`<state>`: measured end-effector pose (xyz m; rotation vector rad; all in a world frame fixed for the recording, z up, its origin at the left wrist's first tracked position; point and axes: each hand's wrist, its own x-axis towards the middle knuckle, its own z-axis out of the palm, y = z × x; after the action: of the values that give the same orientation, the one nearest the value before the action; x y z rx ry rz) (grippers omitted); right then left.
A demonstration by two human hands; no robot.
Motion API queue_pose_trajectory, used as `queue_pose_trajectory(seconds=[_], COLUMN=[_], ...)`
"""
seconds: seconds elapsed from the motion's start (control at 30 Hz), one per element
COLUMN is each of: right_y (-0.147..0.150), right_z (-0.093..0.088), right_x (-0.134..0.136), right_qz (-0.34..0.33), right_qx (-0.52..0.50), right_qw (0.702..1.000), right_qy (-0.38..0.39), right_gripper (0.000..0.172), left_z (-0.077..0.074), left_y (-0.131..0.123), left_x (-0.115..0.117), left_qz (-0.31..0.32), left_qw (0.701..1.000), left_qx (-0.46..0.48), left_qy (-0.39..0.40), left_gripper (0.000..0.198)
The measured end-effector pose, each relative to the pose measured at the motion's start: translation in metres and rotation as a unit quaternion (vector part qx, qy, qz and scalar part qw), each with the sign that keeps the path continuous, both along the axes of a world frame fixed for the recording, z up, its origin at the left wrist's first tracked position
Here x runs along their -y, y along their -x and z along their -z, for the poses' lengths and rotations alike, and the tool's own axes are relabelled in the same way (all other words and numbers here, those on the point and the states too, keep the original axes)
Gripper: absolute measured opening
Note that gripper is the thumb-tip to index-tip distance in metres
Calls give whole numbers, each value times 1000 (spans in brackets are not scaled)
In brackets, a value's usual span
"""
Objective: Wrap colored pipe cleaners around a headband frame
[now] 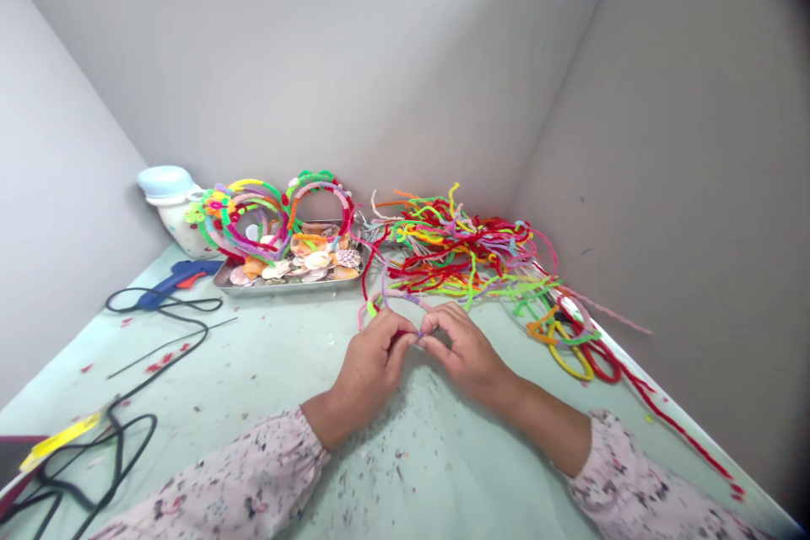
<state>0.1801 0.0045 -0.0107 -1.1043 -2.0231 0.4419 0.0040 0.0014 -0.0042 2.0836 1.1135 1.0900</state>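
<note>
Pinched fingertips of left hand [373, 363] and right hand [467, 353] nearly meet on a purple bit of fuzzy wire [419, 336], neither hand nearer. Fuzzy hoop [411, 299] sits just beyond, arching away from the person. Hands hide its near side; can't tell if wire and hoop join, or the wire's long axis.

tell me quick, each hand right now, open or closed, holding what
Left hand: closed, pinching a thin, purple, fuzzy strand.
Right hand: closed, pinching the same strand close beside the left hand.
</note>
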Motion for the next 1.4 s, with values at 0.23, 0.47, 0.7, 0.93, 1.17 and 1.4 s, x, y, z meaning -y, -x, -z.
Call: queue_pose_trajectory(seconds=[0.23, 0.47, 0.7, 0.93, 1.17, 1.4], right_y=[1, 0, 1, 1, 0, -1], right_z=[-4, -10, -10, -8, -4, -1], right_x=[3, 5, 4, 4, 2, 4], right_qz=[0, -10, -6, -4, -16, -31], right_qx=[-31, -39, -34, -29, -21, -20], right_qw=[999, 999, 999, 999, 999, 999], right_qy=[-9, 11, 17, 19, 21, 32], right_gripper=[8, 9, 9, 9, 9, 14], left_z=[-1, -3, -2, -2, -1, -1], left_y=[0, -1, -1, -1, -1, -1], left_x=[1, 2, 2, 0, 1, 2], left_qz=[-1, -1, 3, 0, 7, 15], left_qw=[1000, 1000, 1000, 1000, 1000, 1000], left_qx=[16, 27, 26, 16, 12, 14], left_qy=[-3, -6, -4, -1, 9, 0], left_gripper=[13, 12, 12, 12, 12, 12])
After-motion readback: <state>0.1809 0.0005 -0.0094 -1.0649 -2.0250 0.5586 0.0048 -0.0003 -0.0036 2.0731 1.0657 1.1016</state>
